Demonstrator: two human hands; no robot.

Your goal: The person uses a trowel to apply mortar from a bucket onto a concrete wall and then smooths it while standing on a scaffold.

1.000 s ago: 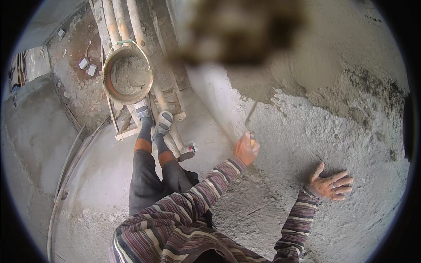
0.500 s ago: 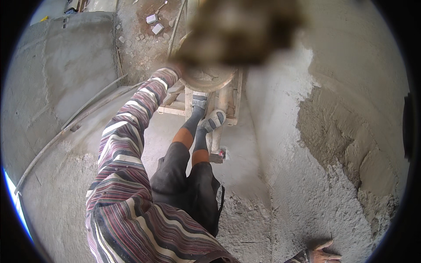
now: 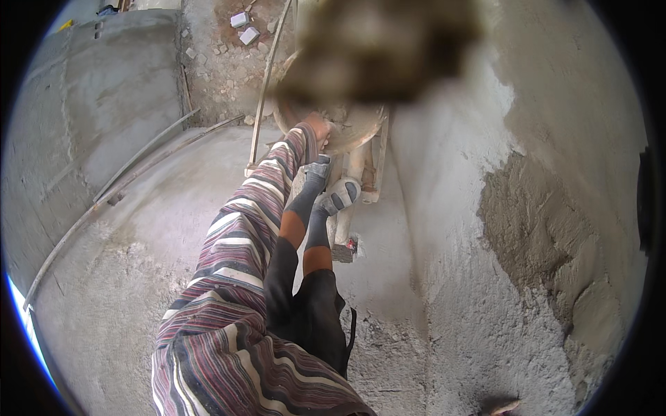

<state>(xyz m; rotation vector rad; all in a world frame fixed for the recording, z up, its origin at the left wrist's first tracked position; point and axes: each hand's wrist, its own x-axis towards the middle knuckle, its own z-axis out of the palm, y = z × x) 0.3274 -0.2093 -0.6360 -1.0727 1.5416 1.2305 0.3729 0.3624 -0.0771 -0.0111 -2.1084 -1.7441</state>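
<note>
My left arm, in a striped sleeve, stretches forward to a wide round pan (image 3: 361,139) with greyish mortar residue inside. Over the pan's near left part is my left hand (image 3: 318,129), its fingers curled in; whatever they hold is hidden. At the lower right edge, just a bit of my right hand (image 3: 504,408) shows, a finger stretched out against the rough grey plaster wall (image 3: 485,333). Darker, wetter-looking mortar (image 3: 534,222) covers part of that wall. A dark blurred shape (image 3: 381,48) at the top hides the far part of the pan.
My feet (image 3: 336,194) in grey footwear are on a wooden stand (image 3: 374,173) beside the pan. Long thin poles (image 3: 111,187) lean at the left near a grey wall (image 3: 125,104). Rubble and white blocks (image 3: 248,35) lie on the ground farther off.
My left hand has moved right and nearer, from the pan's left rim to over its inside. My right hand has slid down, mostly out of view.
</note>
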